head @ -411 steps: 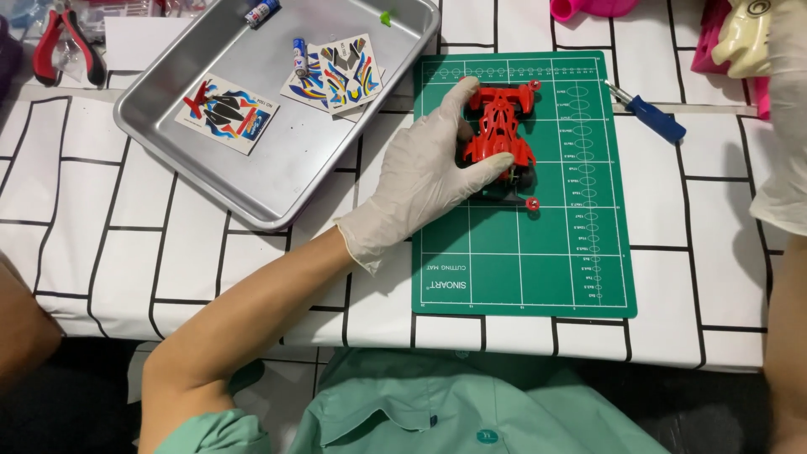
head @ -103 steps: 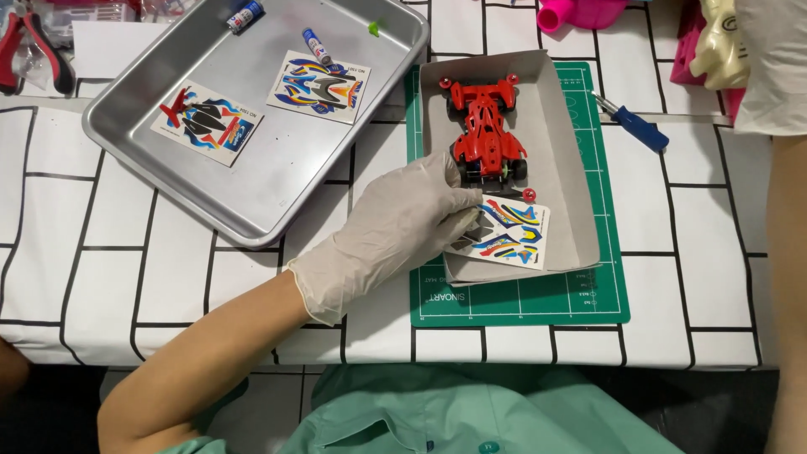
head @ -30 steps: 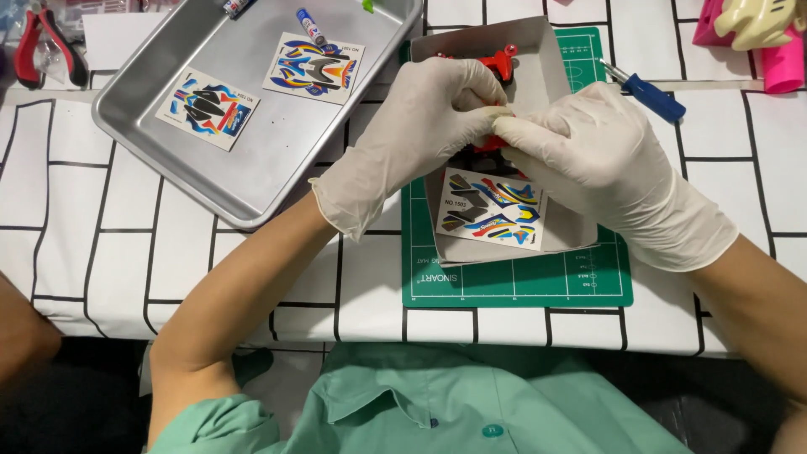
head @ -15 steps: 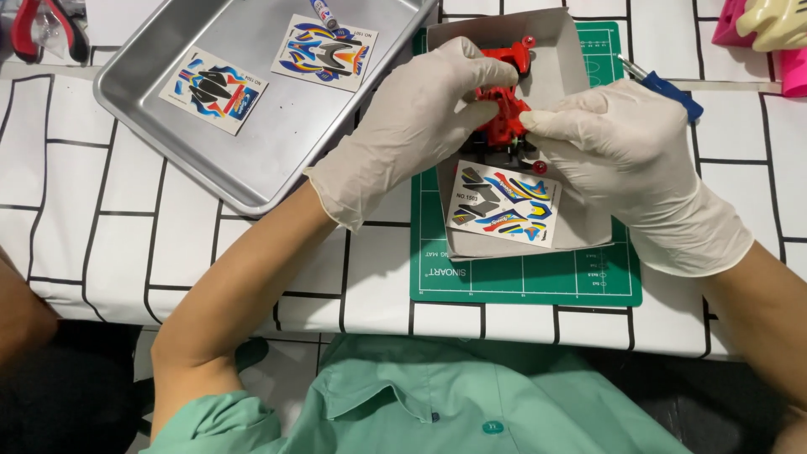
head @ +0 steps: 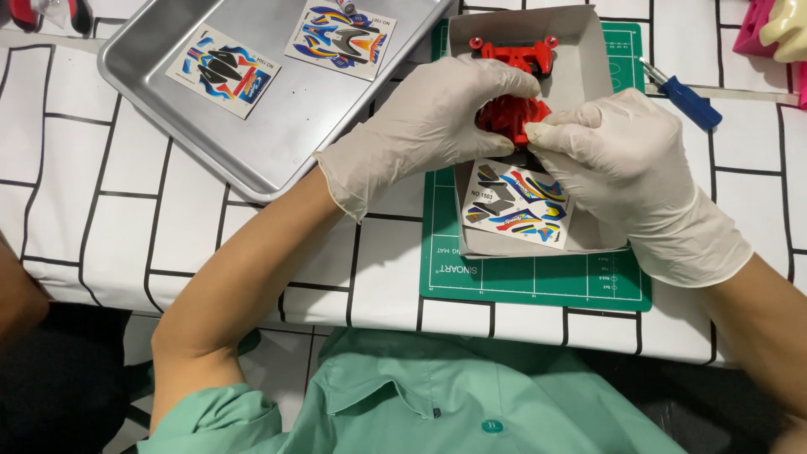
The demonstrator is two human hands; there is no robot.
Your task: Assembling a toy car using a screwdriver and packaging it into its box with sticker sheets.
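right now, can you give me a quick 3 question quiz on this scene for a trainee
1. True or false: both the left hand and the right hand grip the red toy car.
2. How many sticker sheets lie in the metal tray? A) one B) two C) three
3. Fill in: the grey cardboard tray rests on a green ____.

Key: 1 true; 2 B; 3 cutting mat. A third sticker sheet lies in the cardboard tray.
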